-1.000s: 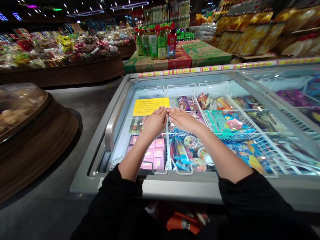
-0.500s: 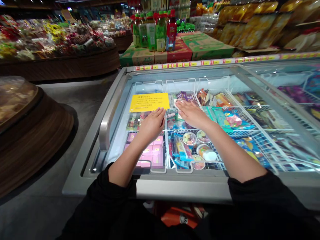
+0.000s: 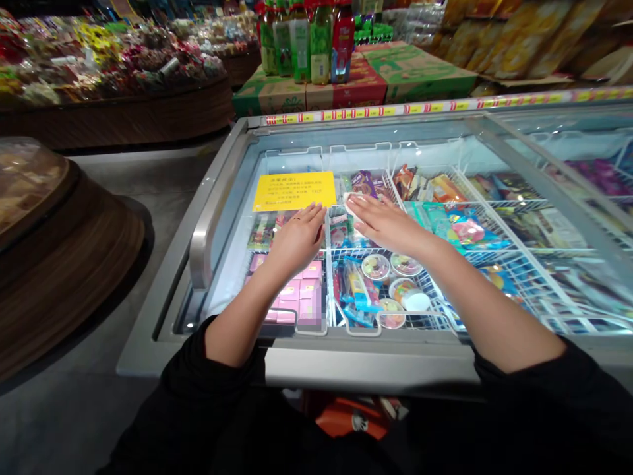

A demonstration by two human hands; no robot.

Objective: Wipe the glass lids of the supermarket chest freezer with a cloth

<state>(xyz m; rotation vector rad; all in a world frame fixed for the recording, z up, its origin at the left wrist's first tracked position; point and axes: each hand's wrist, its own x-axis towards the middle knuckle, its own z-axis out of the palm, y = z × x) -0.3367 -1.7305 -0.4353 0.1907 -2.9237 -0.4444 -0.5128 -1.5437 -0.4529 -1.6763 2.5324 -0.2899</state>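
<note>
The small white cloth or tissue [image 3: 349, 200] could slip from under the right hand [image 3: 384, 221] if pressed too lightly; the yellow printed paper sheet [image 3: 295, 190], just beyond the left hand [image 3: 299, 234], could crease if brushed. The white piece lies on the clear glass lid [image 3: 420, 150], towards the grey freezer's far edge. Its exposed rim faces the left edge; its long axis is hidden. Left grip: flat, nothing visible in it; right: fingers extended over the white piece, any pinch hidden.
</note>
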